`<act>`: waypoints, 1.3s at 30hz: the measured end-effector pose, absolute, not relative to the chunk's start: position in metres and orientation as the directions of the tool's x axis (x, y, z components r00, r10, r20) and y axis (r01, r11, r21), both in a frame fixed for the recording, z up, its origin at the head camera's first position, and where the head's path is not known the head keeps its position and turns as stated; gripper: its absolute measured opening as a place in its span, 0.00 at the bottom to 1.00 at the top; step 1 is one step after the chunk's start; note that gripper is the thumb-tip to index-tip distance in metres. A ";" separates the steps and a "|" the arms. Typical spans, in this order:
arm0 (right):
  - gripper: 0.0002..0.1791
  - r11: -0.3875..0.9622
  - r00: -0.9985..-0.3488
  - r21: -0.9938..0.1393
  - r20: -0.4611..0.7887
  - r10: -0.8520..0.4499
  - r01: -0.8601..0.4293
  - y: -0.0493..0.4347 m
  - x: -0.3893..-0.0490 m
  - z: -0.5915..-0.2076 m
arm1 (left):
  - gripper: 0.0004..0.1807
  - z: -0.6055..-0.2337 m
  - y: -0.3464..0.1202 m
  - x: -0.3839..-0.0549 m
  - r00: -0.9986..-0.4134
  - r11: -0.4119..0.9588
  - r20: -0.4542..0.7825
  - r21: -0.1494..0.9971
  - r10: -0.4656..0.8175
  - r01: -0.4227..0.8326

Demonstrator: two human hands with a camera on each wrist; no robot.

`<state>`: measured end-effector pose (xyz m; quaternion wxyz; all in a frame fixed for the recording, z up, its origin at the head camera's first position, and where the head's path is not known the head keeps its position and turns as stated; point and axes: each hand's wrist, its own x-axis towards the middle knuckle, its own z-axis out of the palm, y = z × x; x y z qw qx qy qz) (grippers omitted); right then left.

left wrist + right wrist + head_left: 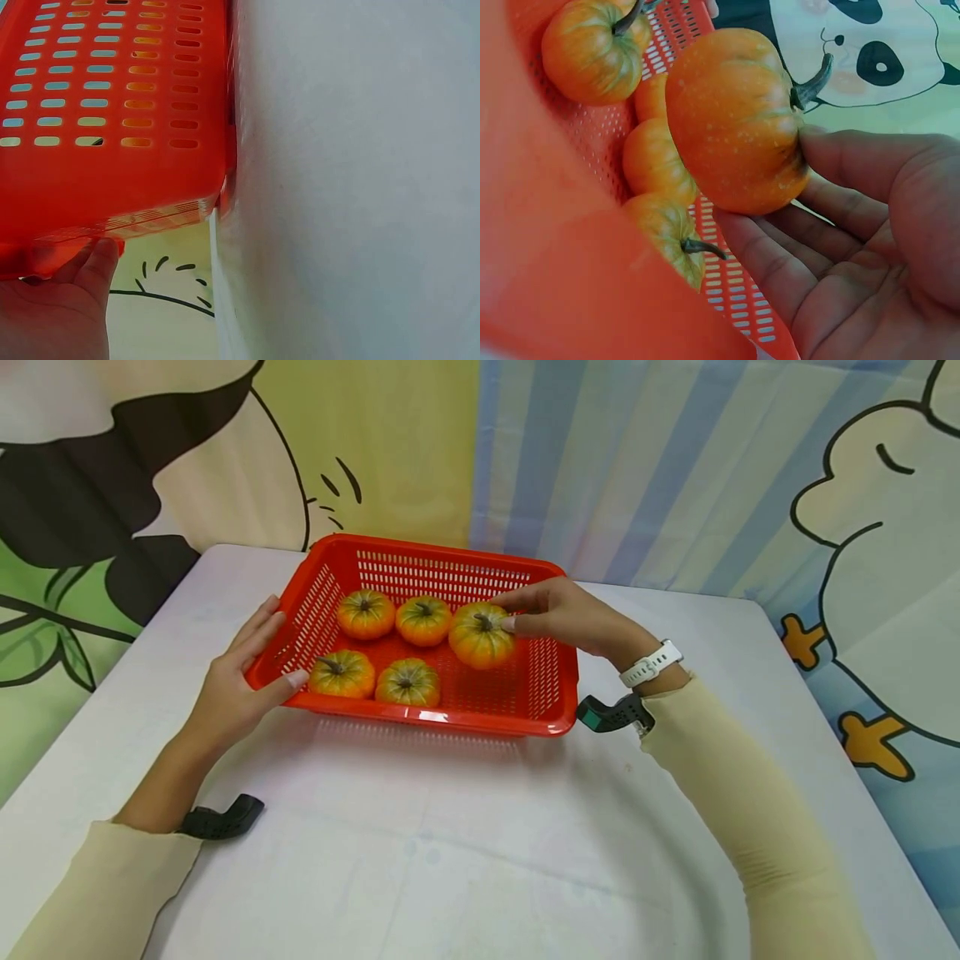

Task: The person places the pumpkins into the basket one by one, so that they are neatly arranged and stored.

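Observation:
A red plastic basket (480, 720) with slotted walls stands on the white table. My left hand (238, 681) holds its left end, thumb over the near rim and fingers along the outer left side; the left wrist view shows fingers (96, 271) against the rim. In my right hand (573, 620) is a small orange-and-green pumpkin (481, 637), pinched between thumb and fingers. The right wrist view shows this pumpkin (731, 124) with its stem pointing away. Several similar pumpkins (407, 683) sit inside the basket, towards its left and middle.
The white table (420, 852) spreads in front of the basket and to both sides. Behind it hangs a printed curtain (622, 468) with stripes and cartoon animals. Black straps (223, 818) are on both wrists, and a white watch band (651, 663) is on the right wrist.

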<state>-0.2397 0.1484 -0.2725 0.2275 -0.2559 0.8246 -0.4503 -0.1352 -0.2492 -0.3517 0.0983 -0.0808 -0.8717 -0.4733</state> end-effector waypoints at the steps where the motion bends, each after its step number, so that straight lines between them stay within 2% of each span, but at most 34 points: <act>1: 0.22 0.471 -0.764 -0.853 -0.146 -0.629 -0.224 0.147 -0.240 -0.272 | 0.44 -0.352 -0.250 -0.135 -0.968 0.541 0.246 0.809 0.047 0.232; 12: 0.22 0.536 -0.703 -0.791 -0.200 -0.682 -0.295 0.136 -0.247 -0.272 | 0.43 -0.354 -0.252 -0.135 -0.967 0.545 0.249 0.805 0.045 0.233; 20: 0.24 0.517 -0.652 -0.797 -0.216 -0.726 -0.312 0.128 -0.252 -0.280 | 0.44 -0.355 -0.251 -0.135 -0.969 0.541 0.243 0.810 0.045 0.228; 39: 0.24 0.616 -0.554 -0.703 -0.373 -0.744 -0.355 0.116 -0.254 -0.286 | 0.44 -0.353 -0.250 -0.136 -0.967 0.538 0.250 0.808 0.053 0.239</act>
